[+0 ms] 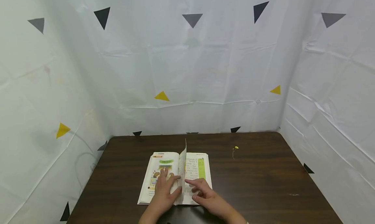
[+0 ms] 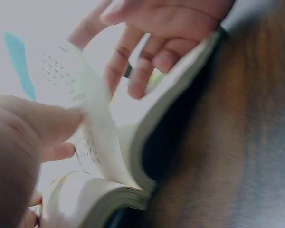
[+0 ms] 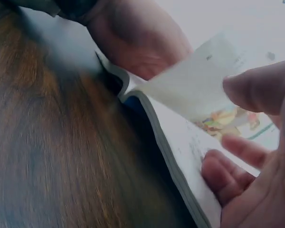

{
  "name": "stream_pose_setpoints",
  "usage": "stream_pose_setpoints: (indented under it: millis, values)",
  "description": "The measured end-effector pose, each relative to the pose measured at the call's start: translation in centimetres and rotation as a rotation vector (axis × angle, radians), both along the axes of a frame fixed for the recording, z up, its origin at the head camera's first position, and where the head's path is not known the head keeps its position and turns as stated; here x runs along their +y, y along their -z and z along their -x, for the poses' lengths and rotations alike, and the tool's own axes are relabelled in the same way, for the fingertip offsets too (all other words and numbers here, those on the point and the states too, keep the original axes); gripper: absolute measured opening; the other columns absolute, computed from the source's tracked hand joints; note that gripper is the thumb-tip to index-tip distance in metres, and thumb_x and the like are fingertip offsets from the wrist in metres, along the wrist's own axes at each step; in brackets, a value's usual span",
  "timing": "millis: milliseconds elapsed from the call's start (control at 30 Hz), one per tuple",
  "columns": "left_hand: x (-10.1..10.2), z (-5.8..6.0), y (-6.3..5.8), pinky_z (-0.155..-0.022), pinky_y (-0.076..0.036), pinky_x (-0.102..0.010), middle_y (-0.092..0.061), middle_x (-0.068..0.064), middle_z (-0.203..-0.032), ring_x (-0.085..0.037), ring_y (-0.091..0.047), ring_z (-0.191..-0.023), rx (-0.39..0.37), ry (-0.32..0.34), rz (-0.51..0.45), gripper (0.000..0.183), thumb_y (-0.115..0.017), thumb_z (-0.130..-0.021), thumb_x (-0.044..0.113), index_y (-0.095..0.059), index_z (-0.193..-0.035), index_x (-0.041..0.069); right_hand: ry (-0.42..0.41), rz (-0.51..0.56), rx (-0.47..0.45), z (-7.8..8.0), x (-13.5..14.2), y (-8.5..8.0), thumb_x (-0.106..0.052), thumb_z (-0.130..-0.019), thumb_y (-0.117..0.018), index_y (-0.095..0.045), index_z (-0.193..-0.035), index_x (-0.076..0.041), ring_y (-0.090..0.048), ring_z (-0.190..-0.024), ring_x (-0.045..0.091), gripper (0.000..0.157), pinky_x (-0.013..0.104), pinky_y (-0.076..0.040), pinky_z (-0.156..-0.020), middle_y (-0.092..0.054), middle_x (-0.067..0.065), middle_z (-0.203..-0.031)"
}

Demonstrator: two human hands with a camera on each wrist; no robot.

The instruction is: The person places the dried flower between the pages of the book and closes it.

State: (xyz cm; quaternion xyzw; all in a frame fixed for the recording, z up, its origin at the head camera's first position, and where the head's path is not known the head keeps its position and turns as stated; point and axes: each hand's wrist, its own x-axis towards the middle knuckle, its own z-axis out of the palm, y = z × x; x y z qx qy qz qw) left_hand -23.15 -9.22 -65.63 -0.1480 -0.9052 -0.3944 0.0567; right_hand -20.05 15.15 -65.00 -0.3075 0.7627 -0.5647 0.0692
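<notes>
An open book (image 1: pixel 147 192) with printed text and coloured pictures lies on the dark wooden table (image 1: pixel 252 185). One page (image 1: pixel 182 167) stands upright between the two halves. My left hand (image 1: pixel 164 193) rests spread over the left-hand page, its thumb and index finger close to the raised page. On the other side is my right hand (image 1: pixel 207 196), index finger stretched to the raised page and the other fingers loosely bent over the right-hand page. In the left wrist view, the left thumb (image 2: pixel 57 121) lies against the raised page (image 2: pixel 97 118). Whether the right fingertip touches it cannot be told.
A small yellow flower on a thin stem (image 1: pixel 235 148) lies at the back right of the table. White curtains (image 1: pixel 205 68) with black, grey and yellow triangles stand behind and at both sides. A small pale mark (image 1: pixel 293 194) shows at the right.
</notes>
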Motion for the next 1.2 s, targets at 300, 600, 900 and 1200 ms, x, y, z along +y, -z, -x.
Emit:
stream_pose_setpoints:
  millis: [300, 600, 900, 1200]
  values:
    - [-2.1, 0.8, -1.7, -0.111, -0.042, -0.045, -0.055, -0.009, -0.145, -0.027, -0.047, -0.138, -0.219, -0.059, -0.490, 0.034, -0.052, -0.104, 0.041, -0.064, -0.130, 0.022, 0.065, -0.476, 0.392, -1.4, -2.6, 0.1, -0.049, -0.102, -0.055, -0.030, -0.159, -0.036, -0.033, -0.142, 0.029, 0.064, 0.052, -0.040, -0.106, -0.032, 0.009, -0.160]
    - [-2.0, -1.6, -7.7, -0.090, -0.049, -0.020, -0.067, 0.000, -0.125, -0.012, -0.060, -0.117, 0.166, -0.218, -0.657, 0.016, -0.062, -0.101, 0.021, -0.068, -0.115, 0.015, 0.097, -0.655, 0.325, -1.7, -3.7, 0.8, -0.058, -0.098, -0.055, -0.026, -0.154, -0.055, -0.018, -0.155, 0.038, 0.063, 0.071, -0.029, -0.109, -0.021, 0.004, -0.168]
    - [2.1, -2.1, -7.4, -0.104, -0.048, -0.045, -0.066, 0.010, -0.120, -0.014, -0.061, -0.118, 0.315, 0.014, 0.008, 0.015, -0.067, -0.097, 0.032, -0.068, -0.111, 0.029, 0.148, -0.725, 0.550, -2.1, -3.4, 1.1, -0.059, -0.097, -0.057, -0.031, -0.155, -0.048, -0.025, -0.153, 0.037, 0.065, 0.058, -0.038, -0.103, -0.026, 0.006, -0.165]
    - [2.1, 0.1, -0.2, -0.119, -0.018, -0.069, -0.049, -0.006, -0.153, -0.035, -0.032, -0.151, 0.096, 0.043, 0.255, 0.034, -0.056, -0.102, 0.041, -0.061, -0.132, 0.026, 0.100, -0.668, 0.472, -1.9, -2.9, 1.1, -0.057, -0.099, -0.055, -0.042, -0.151, -0.041, -0.025, -0.154, 0.037, 0.056, 0.061, -0.038, -0.101, -0.034, 0.006, -0.162]
